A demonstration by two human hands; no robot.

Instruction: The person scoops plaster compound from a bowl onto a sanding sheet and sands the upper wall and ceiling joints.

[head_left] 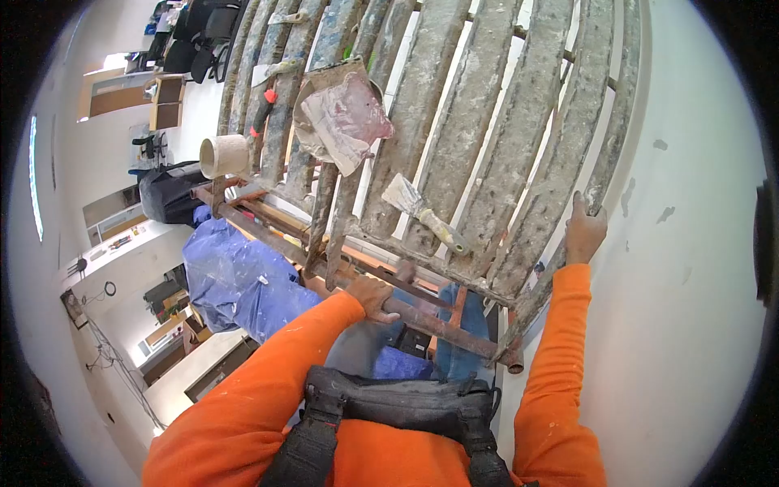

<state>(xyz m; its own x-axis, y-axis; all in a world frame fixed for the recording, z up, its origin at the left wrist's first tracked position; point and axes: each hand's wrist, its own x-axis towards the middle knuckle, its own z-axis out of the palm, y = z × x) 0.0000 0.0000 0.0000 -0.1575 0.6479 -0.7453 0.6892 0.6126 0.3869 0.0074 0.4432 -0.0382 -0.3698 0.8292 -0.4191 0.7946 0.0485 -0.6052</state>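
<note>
My left hand (372, 298) is closed around a rusty scaffold pipe (438, 326) below the platform's near edge. Higher up on the right, my right hand (585, 232) grips the side bar (604, 154) of the slatted, plaster-caked scaffold platform (495, 138), close to the wall. A putty knife (423, 213) with a wide, crusted blade lies on the slats between my hands. Beyond it rests a plaster-coated pan (344, 114) with pinkish-white filler. To its left are a tool with a red and black handle (264, 109) and a whitish tub (224, 156) on its side.
A pale wall (682, 243) with grey patches runs along the right. Down to the left, a blue plastic sheet (239, 276) covers something beside the scaffold. Black office chairs (199, 36) stand far below, and a counter (199, 373) lies lower left.
</note>
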